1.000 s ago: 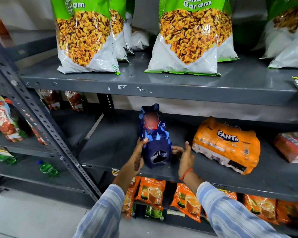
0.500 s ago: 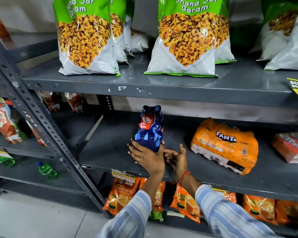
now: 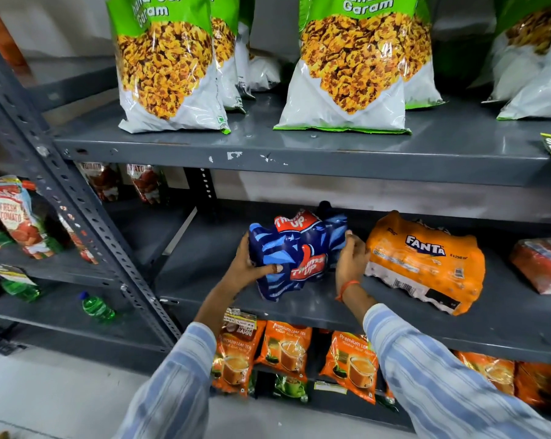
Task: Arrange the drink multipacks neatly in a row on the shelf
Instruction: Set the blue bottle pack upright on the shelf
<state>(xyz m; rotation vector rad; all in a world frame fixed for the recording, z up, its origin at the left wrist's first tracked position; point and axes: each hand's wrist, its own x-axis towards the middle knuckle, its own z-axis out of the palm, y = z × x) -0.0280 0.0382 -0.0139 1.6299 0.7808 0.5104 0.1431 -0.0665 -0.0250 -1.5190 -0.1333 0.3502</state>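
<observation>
**Both hands on the blue multipack, middle shelf**

Reaching in from below, both forearms in striped blue sleeves, angled up toward the middle shelf point(image 3: 204, 274). Left hand point(image 3: 247, 269) clamped on the left side of the blue Thums Up multipack point(image 3: 294, 255), thumb laid across its front face, the other digits hidden behind the wrap. Right hand point(image 3: 350, 259) pressed against the pack's right end, digits curled round the edge, an orange wristband point(image 3: 347, 288) at the wrist. Held between the two hands, tilted, lower corner touching or just above the shelf — cannot tell which. Just beside it on the right, nearly touching the right hand, the orange Fanta multipack point(image 3: 426, 264), lying flat and skewed on the same shelf. Farther right, a red multipack point(image 3: 543, 264), partly cut off. Above, green-and-white snack bags point(image 3: 169, 68); below, orange tea packets point(image 3: 287, 350).
</observation>
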